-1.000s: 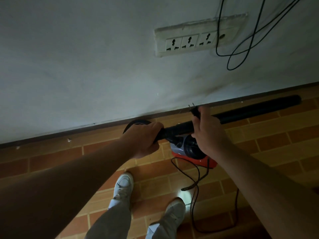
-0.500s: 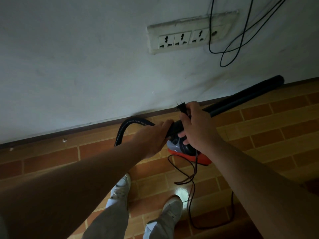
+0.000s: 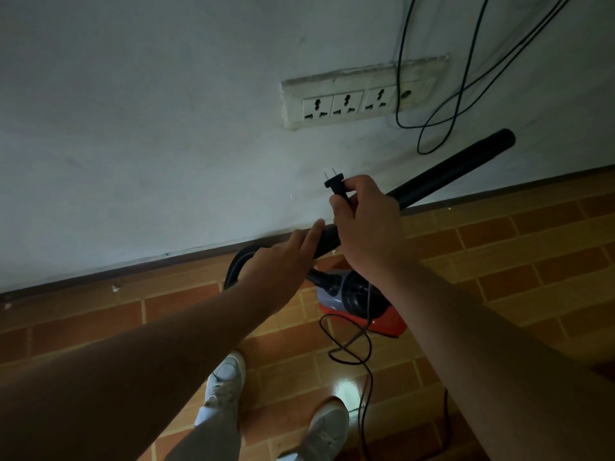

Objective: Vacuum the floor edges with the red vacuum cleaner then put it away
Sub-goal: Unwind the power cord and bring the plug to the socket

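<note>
The red vacuum cleaner (image 3: 382, 322) sits on the brick-pattern floor just below my hands. Its black wand (image 3: 449, 171) is lifted at a slant, with the tip up to the right against the wall. The ribbed hose (image 3: 239, 261) curves off its left end. My left hand (image 3: 283, 264) holds the wand near the hose, fingers lying along the tube. My right hand (image 3: 369, 227) pinches the black plug (image 3: 336, 184), prongs pointing up at the wall. The power cord (image 3: 366, 354) hangs from that hand and loops on the floor.
A white wall socket strip (image 3: 349, 98) with three empty outlets sits above the plug. Loose black cables (image 3: 459, 94) hang down the wall to its right. A dark baseboard (image 3: 133, 271) runs along the wall foot. My white shoes (image 3: 226, 380) stand close behind the vacuum.
My right hand has lifted the plug up toward the socket strip. The wand's tip has swung upward off the floor. My left hand's fingers have loosened along the tube.
</note>
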The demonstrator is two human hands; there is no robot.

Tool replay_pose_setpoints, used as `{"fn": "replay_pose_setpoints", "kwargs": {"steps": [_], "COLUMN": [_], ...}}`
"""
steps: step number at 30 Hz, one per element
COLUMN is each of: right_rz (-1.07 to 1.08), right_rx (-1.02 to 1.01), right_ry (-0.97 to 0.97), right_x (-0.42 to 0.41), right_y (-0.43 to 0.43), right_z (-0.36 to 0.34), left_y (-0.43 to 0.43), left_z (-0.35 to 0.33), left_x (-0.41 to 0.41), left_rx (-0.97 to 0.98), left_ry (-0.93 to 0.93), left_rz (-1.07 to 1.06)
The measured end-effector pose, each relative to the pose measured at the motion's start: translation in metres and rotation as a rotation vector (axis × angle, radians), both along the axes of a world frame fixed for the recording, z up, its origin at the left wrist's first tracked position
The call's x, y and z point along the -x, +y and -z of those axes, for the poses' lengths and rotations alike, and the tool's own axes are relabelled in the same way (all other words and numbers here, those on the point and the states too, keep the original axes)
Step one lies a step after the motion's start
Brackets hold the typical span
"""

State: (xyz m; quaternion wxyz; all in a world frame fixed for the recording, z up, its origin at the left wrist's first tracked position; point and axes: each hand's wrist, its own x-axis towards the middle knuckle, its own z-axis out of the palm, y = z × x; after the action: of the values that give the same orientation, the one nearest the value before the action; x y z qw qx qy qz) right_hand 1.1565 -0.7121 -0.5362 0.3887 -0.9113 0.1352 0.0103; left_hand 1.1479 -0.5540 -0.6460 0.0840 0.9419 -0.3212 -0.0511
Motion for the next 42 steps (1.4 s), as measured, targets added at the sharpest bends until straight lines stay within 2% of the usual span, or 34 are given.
{"fn": "replay_pose_setpoints", "kwargs": {"steps": [9, 14, 42], "right_rz": [0.077, 0.112, 0.115], "right_rx": [-0.077, -0.094, -0.057], "right_ry": [-0.085, -0.129, -0.259], "right_x": [-0.024, -0.035, -0.041], "right_y": [0.005, 0.01, 0.029], "right_z": [0.0, -0.002, -0.013], "left_y": [0.002, 0.0, -0.001], "left_z": [0.012, 0.007, -0.022], "left_x": [-0.009, -0.018, -0.025], "left_rx": [0.002, 0.038, 0.038], "left_ry": [0.069, 0.126, 0.249], "left_rz": [0.011, -0.05, -0.12]}}
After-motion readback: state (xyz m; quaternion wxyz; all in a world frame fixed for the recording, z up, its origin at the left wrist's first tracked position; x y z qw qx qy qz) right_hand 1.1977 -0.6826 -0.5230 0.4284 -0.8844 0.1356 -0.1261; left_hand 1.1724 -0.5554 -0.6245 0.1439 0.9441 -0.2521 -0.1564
